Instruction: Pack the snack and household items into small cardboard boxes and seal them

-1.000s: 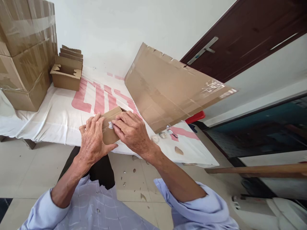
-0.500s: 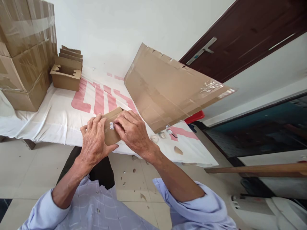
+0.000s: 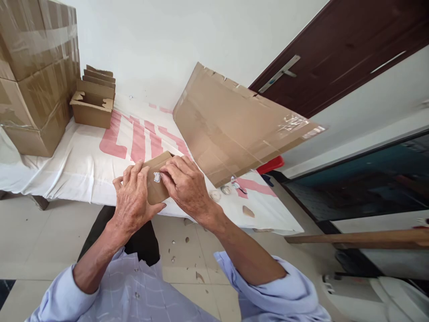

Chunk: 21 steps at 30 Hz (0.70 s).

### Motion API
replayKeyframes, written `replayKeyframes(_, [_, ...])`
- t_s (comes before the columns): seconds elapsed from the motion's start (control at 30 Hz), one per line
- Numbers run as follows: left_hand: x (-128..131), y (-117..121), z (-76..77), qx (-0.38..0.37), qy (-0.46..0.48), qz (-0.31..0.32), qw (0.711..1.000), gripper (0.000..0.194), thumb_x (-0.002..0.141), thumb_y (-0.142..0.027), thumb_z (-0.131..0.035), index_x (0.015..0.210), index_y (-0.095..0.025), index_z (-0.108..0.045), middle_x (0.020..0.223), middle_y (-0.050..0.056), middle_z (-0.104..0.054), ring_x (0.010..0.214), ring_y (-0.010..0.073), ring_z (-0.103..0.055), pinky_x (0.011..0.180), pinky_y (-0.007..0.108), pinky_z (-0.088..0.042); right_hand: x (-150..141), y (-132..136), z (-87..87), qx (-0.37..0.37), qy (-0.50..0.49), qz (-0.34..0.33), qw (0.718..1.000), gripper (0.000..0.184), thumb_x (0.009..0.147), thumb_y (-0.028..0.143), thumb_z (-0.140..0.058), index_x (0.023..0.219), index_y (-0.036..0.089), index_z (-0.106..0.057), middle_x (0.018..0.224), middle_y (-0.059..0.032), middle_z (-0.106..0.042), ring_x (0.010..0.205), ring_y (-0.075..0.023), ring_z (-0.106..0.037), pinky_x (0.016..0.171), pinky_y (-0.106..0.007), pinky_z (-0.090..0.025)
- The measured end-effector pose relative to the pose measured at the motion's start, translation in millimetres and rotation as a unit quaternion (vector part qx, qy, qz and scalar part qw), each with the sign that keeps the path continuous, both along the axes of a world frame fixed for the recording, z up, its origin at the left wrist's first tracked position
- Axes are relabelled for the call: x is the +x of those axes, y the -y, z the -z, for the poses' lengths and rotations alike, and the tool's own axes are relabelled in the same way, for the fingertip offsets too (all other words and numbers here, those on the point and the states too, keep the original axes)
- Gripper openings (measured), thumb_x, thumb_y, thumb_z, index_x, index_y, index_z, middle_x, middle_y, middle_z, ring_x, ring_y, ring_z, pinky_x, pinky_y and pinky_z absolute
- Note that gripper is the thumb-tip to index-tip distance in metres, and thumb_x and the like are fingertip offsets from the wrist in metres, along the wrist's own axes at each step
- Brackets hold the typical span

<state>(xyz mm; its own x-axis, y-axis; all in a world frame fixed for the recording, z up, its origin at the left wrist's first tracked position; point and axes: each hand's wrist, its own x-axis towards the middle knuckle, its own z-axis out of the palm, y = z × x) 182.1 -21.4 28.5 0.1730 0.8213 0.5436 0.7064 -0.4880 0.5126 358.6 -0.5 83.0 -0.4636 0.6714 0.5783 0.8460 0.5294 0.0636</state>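
A small brown cardboard box (image 3: 157,192) lies at the near edge of the cloth-covered table. My left hand (image 3: 131,194) grips its left side, with the fingers over the far part and the thumb stretched along the near side. On the box's upper face is a small white sticker (image 3: 157,177) with a dark outline. My right hand (image 3: 184,183) rests over the right side of the box, its thumb and forefinger pinched at the sticker's right edge. The right end of the box is hidden under that hand.
Large taped cartons (image 3: 40,80) are stacked at the left, beside several open small boxes (image 3: 92,107). A big cardboard sheet (image 3: 234,120) leans behind my right hand. Clear tape rolls (image 3: 215,195) and a cardboard scrap (image 3: 248,211) lie on the white cloth (image 3: 83,179).
The sticker looks flatter on the box and shows more fully beside my right fingertips. My right fingers have shifted slightly; the left hand keeps its grip.
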Motion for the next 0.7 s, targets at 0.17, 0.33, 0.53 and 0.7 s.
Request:
replayKeyframes(0.17, [1.0,1.1,0.7,0.009,-0.003,-0.004,1.000,0.101,0.064,-0.031,-0.104,0.150,-0.018,-0.052,0.167,0.027,-0.055,0.150,0.0499,-0.054,0.110,0.063,-0.048,-1.1,1.1,3.2,-0.003,-0.002,-0.003,1.000,0.027,0.109,0.015,-0.053,0.088,0.024,-0.067,0.093,-0.0088,-0.071,0.093,-0.0266,-0.059,0.083,-0.041,-0.046])
replayKeyframes(0.33, [1.5,1.5,1.1,0.002,-0.010,-0.003,1.000,0.101,0.064,-0.032,-0.104,0.150,-0.018,-0.052,0.167,0.027,-0.054,0.149,0.0504,-0.053,0.108,0.063,-0.049,-0.6,0.0,2.7,-0.011,-0.007,0.005,1.000,0.027,0.109,0.015,-0.052,0.087,0.024,-0.065,0.091,-0.0080,-0.070,0.091,-0.0260,-0.058,0.083,-0.040,-0.044])
replayKeyframes(0.53, [2.0,2.8,0.4,-0.001,-0.013,-0.006,1.000,0.099,0.065,-0.032,-0.103,0.150,-0.019,-0.053,0.167,0.027,-0.054,0.149,0.0504,-0.053,0.109,0.063,-0.049,-1.4,3.4,1.1,-0.011,-0.021,0.007,1.000,0.026,0.109,0.015,-0.052,0.090,0.023,-0.066,0.094,-0.0078,-0.070,0.091,-0.0251,-0.061,0.083,-0.040,-0.045])
replayKeyframes(0.7, [2.8,4.4,0.7,0.002,-0.012,-0.007,1.000,0.098,0.067,-0.033,-0.103,0.150,-0.020,-0.054,0.167,0.027,-0.054,0.150,0.0504,-0.053,0.110,0.063,-0.049,-3.1,5.7,1.4,-0.004,-0.012,0.029,1.000,0.028,0.109,0.015,-0.052,0.086,0.024,-0.067,0.092,-0.0083,-0.069,0.092,-0.0262,-0.059,0.083,-0.040,-0.045])
